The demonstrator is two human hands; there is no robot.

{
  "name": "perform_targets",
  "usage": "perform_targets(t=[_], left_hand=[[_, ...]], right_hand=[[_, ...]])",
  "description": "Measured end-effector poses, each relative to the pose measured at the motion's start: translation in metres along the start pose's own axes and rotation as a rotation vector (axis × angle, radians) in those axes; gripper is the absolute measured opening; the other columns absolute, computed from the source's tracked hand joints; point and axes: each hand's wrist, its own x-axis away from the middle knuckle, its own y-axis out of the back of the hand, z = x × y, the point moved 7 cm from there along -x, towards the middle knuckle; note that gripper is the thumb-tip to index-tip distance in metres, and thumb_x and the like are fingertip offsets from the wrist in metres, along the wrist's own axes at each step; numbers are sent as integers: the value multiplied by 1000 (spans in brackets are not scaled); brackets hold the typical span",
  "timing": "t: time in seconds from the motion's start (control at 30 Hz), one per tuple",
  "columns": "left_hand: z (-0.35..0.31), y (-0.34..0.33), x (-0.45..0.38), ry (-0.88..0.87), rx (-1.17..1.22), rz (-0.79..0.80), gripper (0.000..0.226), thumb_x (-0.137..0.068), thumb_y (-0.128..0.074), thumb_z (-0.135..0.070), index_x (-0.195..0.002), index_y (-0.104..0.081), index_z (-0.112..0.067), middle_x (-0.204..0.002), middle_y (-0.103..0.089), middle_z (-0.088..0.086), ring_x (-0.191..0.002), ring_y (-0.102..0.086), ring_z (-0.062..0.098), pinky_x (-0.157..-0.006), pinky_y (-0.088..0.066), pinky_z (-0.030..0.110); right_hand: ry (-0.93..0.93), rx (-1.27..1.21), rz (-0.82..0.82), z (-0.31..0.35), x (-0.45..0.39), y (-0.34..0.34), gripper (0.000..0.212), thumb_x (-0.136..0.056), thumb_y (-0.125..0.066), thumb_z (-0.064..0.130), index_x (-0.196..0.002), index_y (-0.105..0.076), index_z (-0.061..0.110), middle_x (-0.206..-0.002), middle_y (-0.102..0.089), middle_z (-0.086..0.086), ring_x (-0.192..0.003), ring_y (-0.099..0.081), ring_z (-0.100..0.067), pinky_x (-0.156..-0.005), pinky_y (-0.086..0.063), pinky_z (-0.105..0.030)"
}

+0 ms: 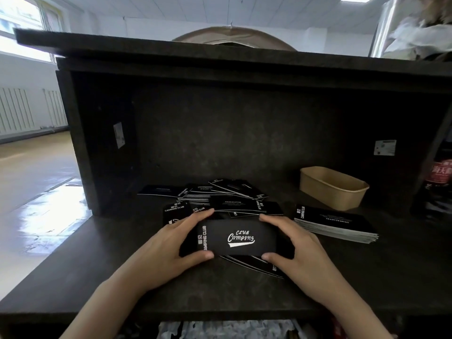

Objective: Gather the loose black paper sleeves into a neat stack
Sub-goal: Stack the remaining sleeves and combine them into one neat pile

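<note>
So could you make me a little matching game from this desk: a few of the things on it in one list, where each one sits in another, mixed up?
Things:
1. sleeve bundle
2. neat stack
3. paper tray
4. loose pile

Places:
A. far right, behind the tidy stack
B. gripped at its ends by the left hand and right hand
C. scattered just behind the hands
D. squared up to the right of the hands

Pairs: 1-B, 2-D, 3-A, 4-C
</note>
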Motion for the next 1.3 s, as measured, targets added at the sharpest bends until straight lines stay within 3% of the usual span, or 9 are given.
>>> perform_targets(t=[0.23,0.47,0.6,0.7,0.87,0.97,1.03,1.17,1.3], left_hand=[[-11,9,-2,-92,47,-182,34,-88,-68,-26,-117,-58,-39,-110,-63,-23,-107,-59,-2,-89,-49,22],[-6,13,2,-28,137,-221,31,-91,-64,-13,-103,-56,-40,-92,-69,-16,-84,-69,4,-71,-53,17],[11,23,5,105,216,-335,30,-94,-57,-12,-103,-53,-40,-93,-69,-11,-86,-69,3,-73,-56,22],[12,28,9,145,291,-367,30,-96,-54,-10,-98,-53,-40,-92,-68,-13,-84,-68,6,-69,-55,21],[4,19,8,114,259,-202,27,-96,-54,-12,-99,-52,-39,-84,-68,2,-71,-67,20,-66,-55,35],[-3,14,7,76,223,-164,26,-95,-56,-11,-102,-54,-35,-80,-71,-3,-70,-69,15,-62,-54,28],[-6,13,7,64,234,-164,26,-95,-57,-10,-102,-54,-35,-81,-72,-9,-71,-69,10,-61,-53,20],[-10,8,5,46,217,-209,26,-88,-67,-17,-96,-56,-39,-83,-71,-9,-75,-70,11,-69,-58,27],[-12,6,4,90,230,-290,20,-84,-72,-21,-89,-59,-34,-82,-70,-10,-73,-68,2,-63,-53,14]], right_hand=[[77,17,-20,7,1,3,53,-79,-76,16,-119,-54,43,-120,-45,34,-118,-43,11,-89,-34,-1],[40,-112,-66,6,2,13,40,-76,-78,32,-106,-56,45,-114,-57,25,-111,-53,4,-90,-43,-17],[-147,28,188,-17,-2,-10,60,-68,-75,56,-121,-48,49,-127,-47,29,-124,-41,2,-105,-38,-29],[-147,92,129,-22,-6,-10,45,-82,-68,46,-123,-50,46,-129,-46,25,-129,-38,-6,-109,-34,-31],[-130,137,78,-23,-7,-9,32,-86,-66,39,-117,-58,41,-131,-49,19,-126,-43,-5,-111,-34,-35],[-133,135,28,-23,-7,-6,25,-87,-67,31,-107,-59,43,-122,-52,18,-121,-48,-6,-106,-39,-34],[-148,111,1,-23,-5,-2,27,-86,-68,27,-105,-59,43,-118,-54,19,-117,-48,-4,-101,-40,-28],[-140,58,-101,-19,-2,11,44,-79,-75,15,-114,-61,38,-118,-55,22,-116,-48,2,-101,-37,-21],[-109,-58,-180,-16,-1,18,58,-74,-77,2,-115,-60,38,-114,-53,21,-111,-52,1,-98,-41,-21]])
